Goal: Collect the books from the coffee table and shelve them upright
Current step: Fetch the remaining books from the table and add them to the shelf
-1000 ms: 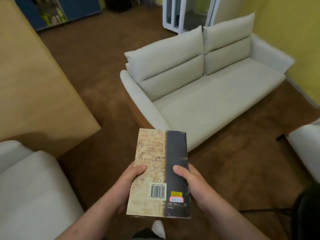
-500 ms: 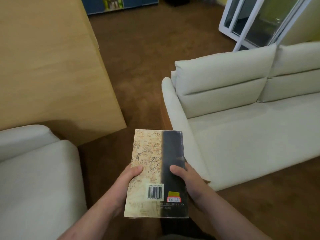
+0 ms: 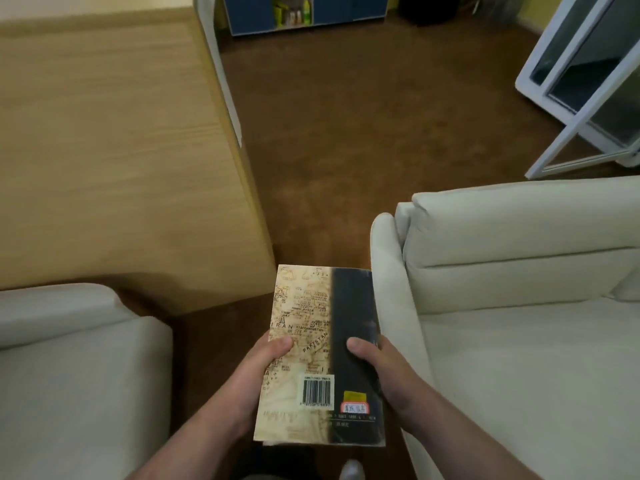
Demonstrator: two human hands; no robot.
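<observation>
Holding one book (image 3: 322, 355) in mid-air in front of the body, over brown carpet (image 3: 363, 140), between pale armchair (image 3: 69, 375) on left and cream sofa (image 3: 519, 271) on right; not on any table, not yet at a shelf. Gripped at near half by both hands: left hand (image 3: 258, 372) on left long edge, right hand (image 3: 388, 372) on right long edge, thumbs pressed down on cover, remaining fingers under the book and hidden. Pinching on each side, thumb against whatever is beneath; neither hand spread. Back cover up, roughly facing camera: map print on left part, black band on right, barcode and stickers toward near edge. Long axis near-to-far, far short edge aimed at open floor and blue cabinet (image 3: 304, 8) at far end. Spine side not clear from here. Possible second book beneath (paler edge at near-left corner); cannot tell. Looks like a paperback of middling thickness: judged light, a bit bendy, glossy enough to slide under a loose pinch, corners easy to dog-ear. Best taken by both long edges near the middle, or one long edge in one hand, then rotated to bring long axis vertical before sliding onto a shelf. Candidate shelf: blue cabinet far ahead, open bay with small items; too small to confirm. Large wooden panel (image 3: 104, 150) on left, purpose unclear.
</observation>
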